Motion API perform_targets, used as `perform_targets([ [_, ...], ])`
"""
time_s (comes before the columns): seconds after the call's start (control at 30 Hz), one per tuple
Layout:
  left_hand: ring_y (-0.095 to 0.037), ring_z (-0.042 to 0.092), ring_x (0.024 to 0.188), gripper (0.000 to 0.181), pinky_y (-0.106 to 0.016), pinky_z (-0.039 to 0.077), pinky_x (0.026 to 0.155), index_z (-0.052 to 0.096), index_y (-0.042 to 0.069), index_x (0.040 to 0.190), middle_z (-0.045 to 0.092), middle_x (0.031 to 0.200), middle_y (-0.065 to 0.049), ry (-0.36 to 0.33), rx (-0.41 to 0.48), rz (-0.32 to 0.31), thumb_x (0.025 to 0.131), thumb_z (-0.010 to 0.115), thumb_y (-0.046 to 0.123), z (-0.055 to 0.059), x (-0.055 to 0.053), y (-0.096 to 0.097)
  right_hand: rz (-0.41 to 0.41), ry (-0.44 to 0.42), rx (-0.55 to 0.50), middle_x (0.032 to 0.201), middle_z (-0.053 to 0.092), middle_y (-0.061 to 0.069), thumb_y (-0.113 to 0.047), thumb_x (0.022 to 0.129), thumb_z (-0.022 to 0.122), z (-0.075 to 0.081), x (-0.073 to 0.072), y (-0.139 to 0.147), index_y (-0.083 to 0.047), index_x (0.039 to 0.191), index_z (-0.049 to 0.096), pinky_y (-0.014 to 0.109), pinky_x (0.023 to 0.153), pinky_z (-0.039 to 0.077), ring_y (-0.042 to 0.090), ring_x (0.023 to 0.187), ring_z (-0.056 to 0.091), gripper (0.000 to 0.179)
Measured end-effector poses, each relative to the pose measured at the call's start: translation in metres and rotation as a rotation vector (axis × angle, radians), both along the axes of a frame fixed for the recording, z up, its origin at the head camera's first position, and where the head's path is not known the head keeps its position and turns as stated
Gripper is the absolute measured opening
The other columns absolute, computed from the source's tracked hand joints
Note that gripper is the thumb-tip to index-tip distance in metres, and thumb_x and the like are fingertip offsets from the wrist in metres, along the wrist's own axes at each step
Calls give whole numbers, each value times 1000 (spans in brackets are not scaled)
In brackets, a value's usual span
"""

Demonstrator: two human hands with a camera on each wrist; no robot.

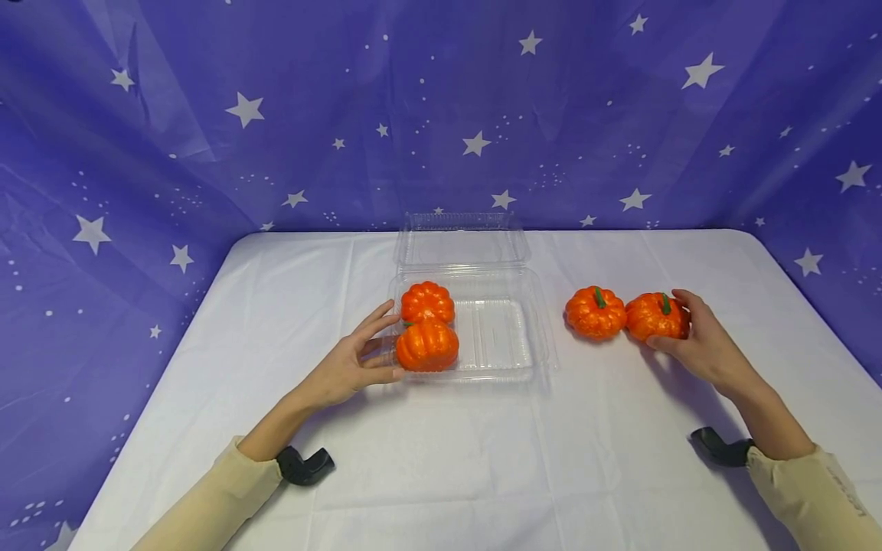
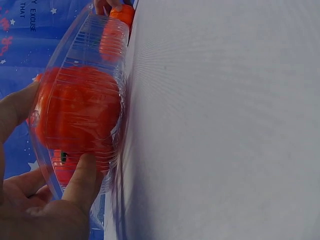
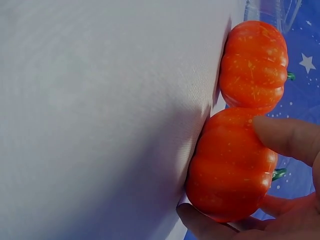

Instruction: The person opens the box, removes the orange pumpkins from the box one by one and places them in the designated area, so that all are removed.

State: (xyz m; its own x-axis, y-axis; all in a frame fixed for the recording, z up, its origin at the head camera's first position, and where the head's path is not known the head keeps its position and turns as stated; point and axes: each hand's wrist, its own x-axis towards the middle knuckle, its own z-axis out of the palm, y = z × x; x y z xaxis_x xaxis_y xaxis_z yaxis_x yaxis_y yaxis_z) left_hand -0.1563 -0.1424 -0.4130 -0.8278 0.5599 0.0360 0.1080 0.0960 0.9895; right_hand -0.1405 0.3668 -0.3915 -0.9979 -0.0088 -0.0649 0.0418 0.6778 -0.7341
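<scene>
On the table stands a clear plastic clamshell container (image 1: 492,337), its lid raised at the back. Two orange toy pumpkins sit in its left half: a rear pumpkin (image 1: 427,301) and a front pumpkin (image 1: 427,346), tipped over. My left hand (image 1: 344,367) is at the container's left side, fingers spread and fairly straight; in the left wrist view a fingertip (image 2: 87,161) lies against the clear wall. To the right, my right hand (image 1: 703,344) grips a pumpkin (image 3: 232,165) with a green stem, thumb and fingers around it. Another stemmed pumpkin (image 1: 596,314) sits close beside it.
A white cloth (image 1: 468,474) covers the table. Behind it hangs a blue curtain (image 1: 441,107) with white stars. Black curved pieces show at both cuffs, a left one (image 1: 305,465) and a right one (image 1: 720,447).
</scene>
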Motion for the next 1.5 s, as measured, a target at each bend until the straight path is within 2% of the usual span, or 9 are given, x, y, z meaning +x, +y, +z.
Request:
perform_targets([
  [0.23,-42,37,137,82,-33,44,104,32,2,152,5,165,-4,-2,-6,4,85,78,4,1,0,1,-12,15,1,145,13,46,-7,91,68,-1,-1,-1,14,150,7,73,108,13,63,132,17,87],
  [0.6,-41,36,138,81,-34,44,104,32,1,152,5,165,-4,-3,-19,2,85,78,5,3,1,1,-67,129,9,148,11,42,-6,88,71,13,4,-13,12,149,18,76,101,25,61,127,22,83],
  [0.8,-41,35,138,82,-34,44,105,32,2,152,5,165,-2,-5,-21,6,85,78,5,4,1,0,-36,191,-3,151,13,38,-6,86,74,27,13,-28,12,148,23,75,107,16,57,136,15,83],
  [1.0,-40,36,138,82,-34,43,105,31,2,153,5,165,-2,0,-21,0,85,77,4,4,0,1,27,208,-74,154,10,32,-7,87,74,37,33,-49,8,148,26,75,107,11,54,140,11,79],
  [1.07,-40,37,137,82,-34,43,105,32,1,152,5,165,-3,0,-18,-1,85,77,4,4,-1,1,56,208,-93,153,16,29,-4,88,73,39,39,-56,5,149,27,69,112,14,52,139,16,77],
  [1.13,-40,37,137,82,-33,44,105,32,1,152,5,165,-3,-3,-13,-2,85,78,4,3,-1,1,91,218,-106,151,23,26,-2,87,74,39,42,-64,4,149,30,46,118,22,48,137,22,76],
  [1.23,-40,36,137,82,-34,44,105,32,1,152,5,165,-3,-7,-8,0,85,78,4,2,-1,1,148,239,-118,148,30,22,0,86,74,40,45,-77,3,148,34,13,107,31,44,134,30,73],
  [1.3,-40,36,138,82,-34,44,105,32,1,152,5,165,-3,-7,-9,1,85,78,4,2,-1,1,184,254,-121,149,33,20,0,86,75,42,46,-87,2,146,37,2,97,32,40,133,34,71],
  [1.5,-40,36,138,82,-35,43,105,32,2,152,5,165,-2,-6,-17,4,85,78,5,2,0,0,292,322,-136,138,49,8,1,85,75,49,50,-120,-5,140,49,11,99,41,16,125,46,61],
])
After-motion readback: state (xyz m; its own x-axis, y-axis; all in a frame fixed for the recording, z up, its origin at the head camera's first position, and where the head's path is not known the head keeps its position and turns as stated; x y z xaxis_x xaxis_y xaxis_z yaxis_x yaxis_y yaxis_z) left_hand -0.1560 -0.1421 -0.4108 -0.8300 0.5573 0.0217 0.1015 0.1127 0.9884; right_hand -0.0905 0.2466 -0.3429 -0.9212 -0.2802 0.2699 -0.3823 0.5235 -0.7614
